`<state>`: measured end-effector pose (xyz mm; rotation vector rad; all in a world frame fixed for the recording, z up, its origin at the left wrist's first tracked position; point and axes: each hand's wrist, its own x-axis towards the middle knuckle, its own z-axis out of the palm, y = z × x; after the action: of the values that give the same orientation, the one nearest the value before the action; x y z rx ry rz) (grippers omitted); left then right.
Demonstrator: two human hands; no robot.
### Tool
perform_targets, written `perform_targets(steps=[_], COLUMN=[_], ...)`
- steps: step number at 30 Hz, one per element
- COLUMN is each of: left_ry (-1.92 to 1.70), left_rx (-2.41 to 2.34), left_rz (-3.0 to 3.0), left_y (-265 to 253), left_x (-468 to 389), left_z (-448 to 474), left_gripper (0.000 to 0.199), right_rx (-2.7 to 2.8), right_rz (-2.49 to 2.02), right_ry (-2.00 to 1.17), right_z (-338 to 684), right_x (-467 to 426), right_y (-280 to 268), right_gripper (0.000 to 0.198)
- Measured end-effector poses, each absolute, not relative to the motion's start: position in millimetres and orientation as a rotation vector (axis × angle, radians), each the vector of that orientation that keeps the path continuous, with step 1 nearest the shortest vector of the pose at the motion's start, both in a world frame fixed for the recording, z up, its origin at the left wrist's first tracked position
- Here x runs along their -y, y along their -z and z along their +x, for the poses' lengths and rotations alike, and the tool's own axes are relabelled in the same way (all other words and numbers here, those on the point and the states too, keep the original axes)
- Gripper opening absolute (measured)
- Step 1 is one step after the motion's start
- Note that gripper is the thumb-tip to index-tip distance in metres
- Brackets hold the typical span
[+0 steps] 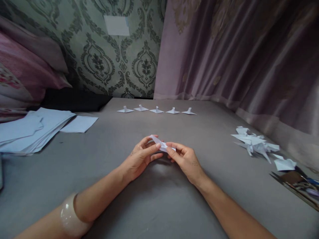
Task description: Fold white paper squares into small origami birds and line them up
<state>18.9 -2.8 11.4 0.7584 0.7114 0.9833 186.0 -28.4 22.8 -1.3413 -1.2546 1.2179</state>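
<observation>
A small piece of folded white paper (163,146) is held up between both hands above the grey surface, with one pointed end sticking up to the left. My left hand (142,154) pinches its left part, the thumb lying on the near side and the fingers behind. On its right end, the thumb and index finger of my right hand (183,159) close on the paper. The fingers cover parts of the folds. Beyond the hands, several folded paper figures (157,110) with flat pointed bases stand in a row.
At the left lie a stack of white paper sheets (47,127) and a smaller sheet (79,124). To the right is a pile of folded paper pieces (256,142), near a dark tray (299,191) with small items. A curtain (199,59) hangs behind.
</observation>
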Motion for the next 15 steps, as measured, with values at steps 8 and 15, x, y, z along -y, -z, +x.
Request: perform_targets(steps=[8,15], left_ry=[-1.045,-1.114], left_rx=[-0.796,-0.936], left_rz=[0.738,0.842], left_y=[-11,-3], left_x=[3,1], left_z=[22,20], left_gripper=[0.035,0.025], right_rx=[1.377,1.374], right_rz=[-1.399,-1.360], right_ry=[-1.102,-0.921], right_z=[185,190], right_x=[28,24], right_y=[-14,-8], right_gripper=[0.038,0.029])
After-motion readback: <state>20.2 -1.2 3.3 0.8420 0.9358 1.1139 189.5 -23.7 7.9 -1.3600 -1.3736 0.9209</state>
